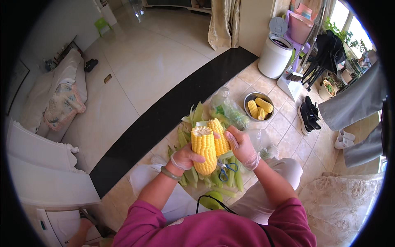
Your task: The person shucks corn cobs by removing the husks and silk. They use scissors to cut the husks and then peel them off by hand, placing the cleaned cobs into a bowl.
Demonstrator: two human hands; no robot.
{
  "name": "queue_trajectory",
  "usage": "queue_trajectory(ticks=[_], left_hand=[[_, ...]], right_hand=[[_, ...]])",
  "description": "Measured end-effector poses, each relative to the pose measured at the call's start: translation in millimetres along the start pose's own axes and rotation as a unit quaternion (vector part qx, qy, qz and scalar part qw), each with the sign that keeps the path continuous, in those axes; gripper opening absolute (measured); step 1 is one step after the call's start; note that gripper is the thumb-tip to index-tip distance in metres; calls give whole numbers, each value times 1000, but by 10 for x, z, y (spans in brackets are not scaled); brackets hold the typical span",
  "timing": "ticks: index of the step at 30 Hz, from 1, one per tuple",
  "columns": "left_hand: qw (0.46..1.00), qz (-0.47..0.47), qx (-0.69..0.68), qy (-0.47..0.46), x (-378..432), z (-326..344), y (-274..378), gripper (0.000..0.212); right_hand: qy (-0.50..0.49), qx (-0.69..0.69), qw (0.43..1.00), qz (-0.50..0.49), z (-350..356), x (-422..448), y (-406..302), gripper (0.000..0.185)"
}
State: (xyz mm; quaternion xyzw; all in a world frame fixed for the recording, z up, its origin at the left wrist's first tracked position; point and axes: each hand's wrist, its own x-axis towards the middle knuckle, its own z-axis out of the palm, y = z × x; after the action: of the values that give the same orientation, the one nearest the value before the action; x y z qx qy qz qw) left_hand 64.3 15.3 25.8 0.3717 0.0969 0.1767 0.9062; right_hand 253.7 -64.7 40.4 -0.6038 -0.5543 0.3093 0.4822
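Observation:
My left hand, in a clear thin glove, grips a husked corn cob whose cut end faces up. Just behind it is a second yellow cob, with fingertips of my left hand against it. At that cob's right side is my right hand, also gloved, its fingers curled; whether it grips the cob is hard to tell. Below the cobs, blue-handled scissors lie on green corn husks piled on the floor. A steel bowl ahead to the right holds several husked cobs.
Clear plastic bags with green contents lie beyond the husks. A white bin, a dustpan and black shoes stand farther right. Another person's grey-trousered legs are at the right edge. A black floor strip crosses on the left.

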Motion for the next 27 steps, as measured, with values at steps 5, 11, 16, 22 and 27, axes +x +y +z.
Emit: queue_trajectory(ticks=[5, 11, 16, 22, 27], left_hand=[[1000, -3, -5, 2, 18, 23, 10, 73], [1000, 8, 19, 1, 12, 30, 56, 75], [1000, 26, -6, 14, 23, -15, 35, 74], [999, 12, -10, 31, -13, -58, 1, 72], [1000, 4, -12, 16, -7, -2, 12, 73]], right_hand=[[21, 58, 998, -17, 89, 34, 157, 21], [15, 175, 982, 71, -17, 99, 259, 19], [8, 227, 968, 104, -122, 107, 208, 17], [-55, 85, 994, 50, -65, 5, 85, 24], [-15, 49, 998, -42, 58, -23, 205, 27]])
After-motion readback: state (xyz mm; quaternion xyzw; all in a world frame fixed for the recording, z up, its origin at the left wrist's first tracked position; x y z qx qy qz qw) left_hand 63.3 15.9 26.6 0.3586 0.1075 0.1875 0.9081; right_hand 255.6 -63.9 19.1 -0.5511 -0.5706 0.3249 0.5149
